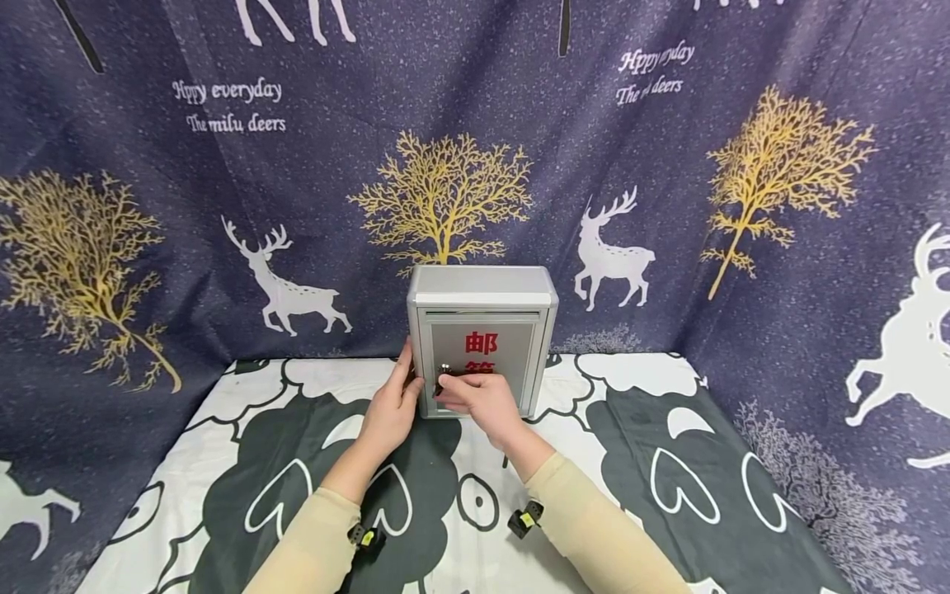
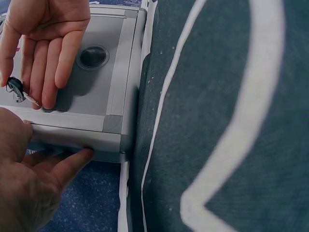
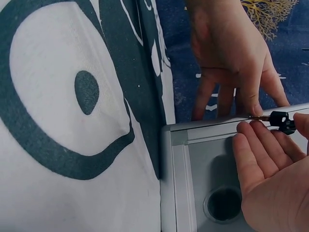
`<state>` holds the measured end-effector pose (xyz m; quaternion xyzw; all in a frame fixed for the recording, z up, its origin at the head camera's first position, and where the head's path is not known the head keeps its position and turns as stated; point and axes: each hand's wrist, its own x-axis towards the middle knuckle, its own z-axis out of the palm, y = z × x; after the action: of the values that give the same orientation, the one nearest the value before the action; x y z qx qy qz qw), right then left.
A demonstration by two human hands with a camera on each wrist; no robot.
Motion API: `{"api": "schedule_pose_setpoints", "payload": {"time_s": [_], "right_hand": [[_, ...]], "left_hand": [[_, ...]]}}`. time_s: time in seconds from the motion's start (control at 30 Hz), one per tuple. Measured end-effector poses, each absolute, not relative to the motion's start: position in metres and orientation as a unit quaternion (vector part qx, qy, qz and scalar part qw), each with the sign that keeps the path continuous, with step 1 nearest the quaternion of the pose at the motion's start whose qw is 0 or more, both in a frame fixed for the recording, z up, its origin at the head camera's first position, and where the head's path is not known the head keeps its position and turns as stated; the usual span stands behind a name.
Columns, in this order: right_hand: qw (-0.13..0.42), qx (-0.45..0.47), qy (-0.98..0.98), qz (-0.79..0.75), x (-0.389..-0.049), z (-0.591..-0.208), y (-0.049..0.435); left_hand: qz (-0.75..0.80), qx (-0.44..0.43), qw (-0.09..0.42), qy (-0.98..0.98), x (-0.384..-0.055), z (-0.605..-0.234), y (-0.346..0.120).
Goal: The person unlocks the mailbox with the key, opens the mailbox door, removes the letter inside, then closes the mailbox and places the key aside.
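A silver-grey mailbox (image 1: 482, 285) with red characters stands upright against the back cloth. My left hand (image 1: 389, 410) rests against its left side, fingers extended along that wall and thumb at the front edge. My right hand (image 1: 486, 404) is in front of the door and pinches a key (image 3: 279, 120) with a black head between thumb and fingers. In the left wrist view, the key (image 2: 17, 88) hangs with a metal ring beside the fingertips, its blade pointing toward the box's bottom. Whether another key sits in the lock is hidden. A round dark window (image 2: 93, 57) shows low on the door.
A black-and-white patterned cloth (image 1: 653, 462) covers the table. Behind it hangs a dark blue curtain (image 1: 475, 99) printed with deer and golden trees. The mailbox has a narrow slot (image 1: 482, 315) near its top. Black straps sit on both sleeves.
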<state>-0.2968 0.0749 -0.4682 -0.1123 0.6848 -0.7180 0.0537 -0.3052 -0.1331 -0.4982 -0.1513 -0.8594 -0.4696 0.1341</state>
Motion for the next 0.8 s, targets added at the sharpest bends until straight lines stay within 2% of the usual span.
{"api": "schedule_pose_setpoints", "payload": {"time_s": [0.8], "right_hand": [[0.060,-0.115,0.683,-0.719,-0.2985,-0.4734,0.0763]], "left_hand": [[-0.486,-0.150,0.116,-0.853,-0.3049,-0.4986,-0.1375]]}}
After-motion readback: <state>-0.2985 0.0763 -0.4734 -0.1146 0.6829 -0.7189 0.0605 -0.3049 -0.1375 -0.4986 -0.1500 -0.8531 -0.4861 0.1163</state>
